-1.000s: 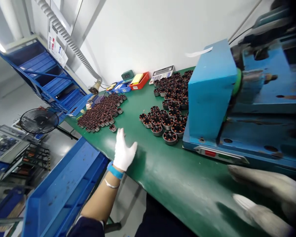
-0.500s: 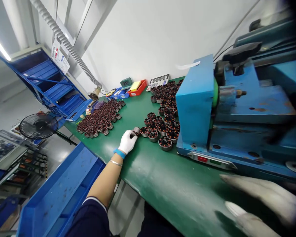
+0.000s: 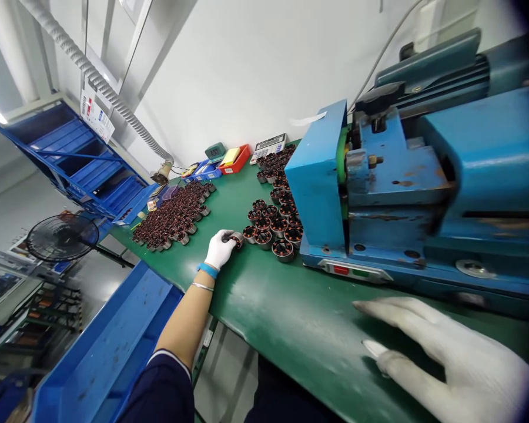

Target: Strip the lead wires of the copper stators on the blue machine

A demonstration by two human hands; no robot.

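Note:
My left hand (image 3: 220,249) wears a white glove and closes its fingers on a small motor stator (image 3: 235,238), a metal ring with dark and copper-coloured inside parts. That stator sits at the left edge of a group of similar stators (image 3: 263,237) standing on the green bench. Over the bench at the lower right, my right hand (image 3: 449,346), also gloved, has its thumb and fingers apart with nothing between them. It is nearest to the front of the blue machine (image 3: 321,188).
A large cluster of stators (image 3: 171,217) covers the bench's far left. Behind stand a red bin (image 3: 235,160), a calculator (image 3: 268,147) and a green clock (image 3: 214,151). A blue tray (image 3: 101,341) lies left of the bench (image 3: 264,305), and a fan (image 3: 62,237) stands beyond.
The camera view has turned right, so the bench and machine appear further left. More of my open right hand shows. The stator in my left hand now has its open face more visible.

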